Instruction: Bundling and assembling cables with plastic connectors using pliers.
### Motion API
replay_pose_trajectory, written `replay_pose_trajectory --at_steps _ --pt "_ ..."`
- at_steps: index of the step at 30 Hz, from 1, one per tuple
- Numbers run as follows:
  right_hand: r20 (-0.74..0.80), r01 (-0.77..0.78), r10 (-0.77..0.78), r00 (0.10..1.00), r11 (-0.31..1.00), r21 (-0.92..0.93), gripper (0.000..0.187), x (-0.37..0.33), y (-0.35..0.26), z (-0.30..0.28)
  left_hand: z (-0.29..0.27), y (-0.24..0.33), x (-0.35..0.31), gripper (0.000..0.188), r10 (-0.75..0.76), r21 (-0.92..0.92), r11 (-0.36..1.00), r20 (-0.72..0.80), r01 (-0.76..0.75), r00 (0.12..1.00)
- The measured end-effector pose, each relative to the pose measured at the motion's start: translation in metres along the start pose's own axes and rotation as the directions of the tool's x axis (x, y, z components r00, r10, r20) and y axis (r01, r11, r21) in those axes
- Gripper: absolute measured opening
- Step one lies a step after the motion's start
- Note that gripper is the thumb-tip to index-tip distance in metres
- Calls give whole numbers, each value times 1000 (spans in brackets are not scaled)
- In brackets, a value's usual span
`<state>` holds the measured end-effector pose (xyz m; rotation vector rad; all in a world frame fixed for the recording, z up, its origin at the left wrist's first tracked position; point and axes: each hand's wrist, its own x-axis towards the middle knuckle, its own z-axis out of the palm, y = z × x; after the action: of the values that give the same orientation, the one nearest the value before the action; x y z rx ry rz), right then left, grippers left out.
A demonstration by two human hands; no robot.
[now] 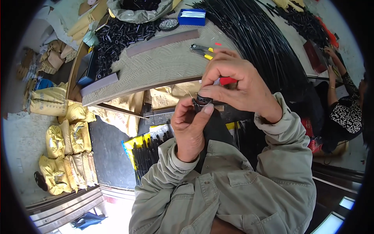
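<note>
In front of my chest, both hands meet at a small black round part (203, 100) with a pale curved edge. My left hand (190, 128) grips it from below, thumb pressed on its near side. From above, my right hand (237, 80) pinches its upper side between thumb and fingers. A thin, light wire-like piece sticks up beside the left fingers; I cannot make out what it is attached to. Something red (228, 80) shows behind the right fingers. Just beyond that hand, pliers with yellow handles (201, 50) lie on the worktable (156, 74).
Long black rods (253, 35) fan across the table's right. Short black tubes (117, 41) are heaped at left, near a blue box (192, 17). Filled sacks (66, 156) stand on the floor. Black rods (146, 158) lie near my lap. Another person (346, 109) works at far right.
</note>
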<state>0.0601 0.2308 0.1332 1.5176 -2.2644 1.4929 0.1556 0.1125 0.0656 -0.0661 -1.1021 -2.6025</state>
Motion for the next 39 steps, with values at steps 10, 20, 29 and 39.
replay_pose_trajectory --at_steps 10,20,29,39 --pt "-130 74 -92 987 988 -133 13 -5 2 12 8 -7 -2 26 60 46 997 -46 -58 997" --pt "-144 157 -188 972 967 -200 22 -6 8 20 -7 -4 -3 31 61 -29 998 -12 -61 998" --pt "-154 143 -205 967 930 -339 20 -9 -3 25 -24 7 1 31 -41 -29 999 47 43 998" --pt "-200 253 -314 928 926 -281 21 -11 0 34 -26 14 2 34 4 66 998 13 -5 1000"
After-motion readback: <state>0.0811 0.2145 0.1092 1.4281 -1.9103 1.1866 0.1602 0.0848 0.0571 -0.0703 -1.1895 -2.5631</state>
